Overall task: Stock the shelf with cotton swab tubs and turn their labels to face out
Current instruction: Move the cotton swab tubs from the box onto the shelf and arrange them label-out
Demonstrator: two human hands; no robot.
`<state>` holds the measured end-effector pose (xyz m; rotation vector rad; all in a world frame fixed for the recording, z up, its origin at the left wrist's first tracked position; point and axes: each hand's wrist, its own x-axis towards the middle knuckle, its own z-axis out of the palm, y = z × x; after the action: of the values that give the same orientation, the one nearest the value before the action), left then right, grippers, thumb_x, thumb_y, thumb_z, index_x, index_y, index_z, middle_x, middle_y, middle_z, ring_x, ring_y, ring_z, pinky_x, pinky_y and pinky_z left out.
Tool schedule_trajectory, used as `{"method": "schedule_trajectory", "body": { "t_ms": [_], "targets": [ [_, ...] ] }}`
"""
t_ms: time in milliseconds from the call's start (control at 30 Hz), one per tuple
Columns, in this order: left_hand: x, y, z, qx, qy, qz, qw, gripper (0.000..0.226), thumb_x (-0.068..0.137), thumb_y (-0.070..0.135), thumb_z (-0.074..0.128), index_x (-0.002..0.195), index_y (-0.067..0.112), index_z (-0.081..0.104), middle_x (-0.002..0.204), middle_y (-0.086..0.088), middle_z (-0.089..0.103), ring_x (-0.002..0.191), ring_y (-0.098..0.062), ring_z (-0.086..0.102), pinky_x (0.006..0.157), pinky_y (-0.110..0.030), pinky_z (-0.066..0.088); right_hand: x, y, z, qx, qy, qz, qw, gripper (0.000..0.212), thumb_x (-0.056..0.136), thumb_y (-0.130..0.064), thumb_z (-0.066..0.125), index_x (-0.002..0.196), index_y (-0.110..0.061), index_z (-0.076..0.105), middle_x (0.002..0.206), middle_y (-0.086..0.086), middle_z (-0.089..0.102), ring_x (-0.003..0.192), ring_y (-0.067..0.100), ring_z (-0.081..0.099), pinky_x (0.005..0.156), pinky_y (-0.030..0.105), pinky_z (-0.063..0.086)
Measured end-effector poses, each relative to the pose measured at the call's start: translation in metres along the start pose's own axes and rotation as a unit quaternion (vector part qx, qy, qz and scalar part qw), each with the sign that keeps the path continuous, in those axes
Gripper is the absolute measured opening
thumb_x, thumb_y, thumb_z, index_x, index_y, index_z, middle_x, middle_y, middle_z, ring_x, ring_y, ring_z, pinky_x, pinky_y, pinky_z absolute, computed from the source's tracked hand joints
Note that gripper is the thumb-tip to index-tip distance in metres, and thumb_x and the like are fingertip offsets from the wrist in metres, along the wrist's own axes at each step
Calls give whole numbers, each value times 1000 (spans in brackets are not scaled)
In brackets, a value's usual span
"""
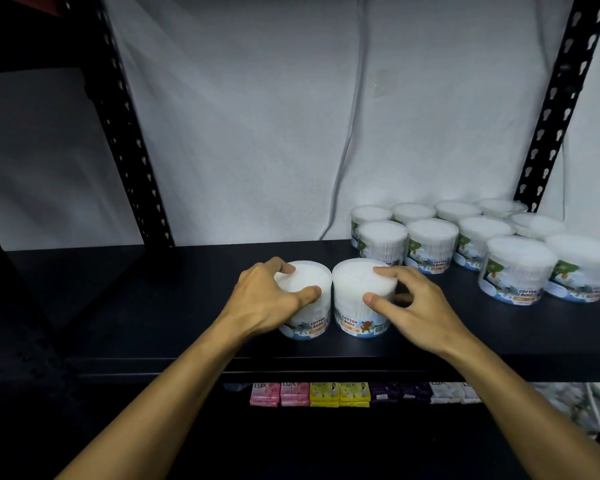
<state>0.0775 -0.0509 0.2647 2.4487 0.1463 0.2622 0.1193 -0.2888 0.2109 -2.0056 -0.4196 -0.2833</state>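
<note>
1. Two cotton swab tubs stand upright and touching at the front of the black shelf (pixel 153 306).
2. The left hand (pixel 267 299) has its grip closed over the top of the left tub (pixel 307 306), thumb on the lid.
3. The right hand (pixel 413 306) grips the right tub (pixel 355 299) by its lid rim.
4. Both front labels read "COTTON BUDS".
5. A cluster of stocked tubs (pixel 465 240) sits at the right rear, well apart from the pair.
6. Soap bars (pixel 340 394) line the shelf below.

white tubs (pixel 430 244), black shelf (pixel 153 306), pink, yellow soap packs (pixel 309 394)
</note>
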Motion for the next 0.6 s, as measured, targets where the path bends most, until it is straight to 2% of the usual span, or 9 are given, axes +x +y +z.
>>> {"method": "schedule_trajectory", "body": {
  "t_ms": [100, 233, 367, 433, 500, 600],
  "targets": [
    [4, -1, -3, 3, -30, 27, 999, 51, 74, 50, 72, 118, 28, 58, 125, 1, 55, 109, -20, 54, 88, -31, 49, 7, 5, -10, 39, -48, 6, 998, 47, 69, -45, 74, 112, -30, 61, 120, -7, 55, 104, 11, 60, 88, 30, 52],
    [9, -8, -6, -8, -71, 53, 996, 51, 73, 50, 71, 119, 33, 58, 129, 5, 55, 110, -17, 55, 95, -34, 48, 11, 7, -18, 91, -99, 12, 991, 39, 68, -36, 70, 106, -35, 63, 121, -4, 58, 111, 14, 58, 86, 25, 48],
    [7, -14, -4, -40, -62, 80, 994, 61, 74, 55, 73, 128, 35, 54, 133, 8, 51, 115, -14, 52, 99, -33, 46, 8, 6, -23, 88, -130, 19, 987, 53, 67, -46, 70, 119, -43, 57, 130, -11, 54, 120, 11, 52, 99, 31, 45],
    [2, -17, 0, -57, -22, 87, 994, 71, 73, 60, 74, 134, 33, 50, 133, 10, 49, 116, -12, 51, 98, -30, 45, 3, 4, -21, 76, -118, 20, 990, 65, 64, -55, 69, 126, -49, 49, 135, -14, 49, 122, 7, 51, 103, 33, 44],
    [-4, -19, 5, -74, 24, 79, 994, 75, 69, 65, 73, 132, 33, 51, 128, 11, 49, 114, -11, 52, 95, -28, 46, -4, 2, -17, 33, -72, 7, 997, 72, 64, -65, 67, 130, -51, 43, 138, -14, 44, 123, 6, 48, 101, 32, 46],
    [-10, -21, 14, -88, 55, 56, 993, 72, 64, 69, 74, 125, 33, 56, 126, 6, 53, 108, -13, 56, 92, -34, 53, -14, 0, -4, -9, -6, 8, 1000, 75, 62, -74, 63, 129, -47, 44, 134, -11, 43, 119, 9, 49, 96, 33, 49]
  ]
}}
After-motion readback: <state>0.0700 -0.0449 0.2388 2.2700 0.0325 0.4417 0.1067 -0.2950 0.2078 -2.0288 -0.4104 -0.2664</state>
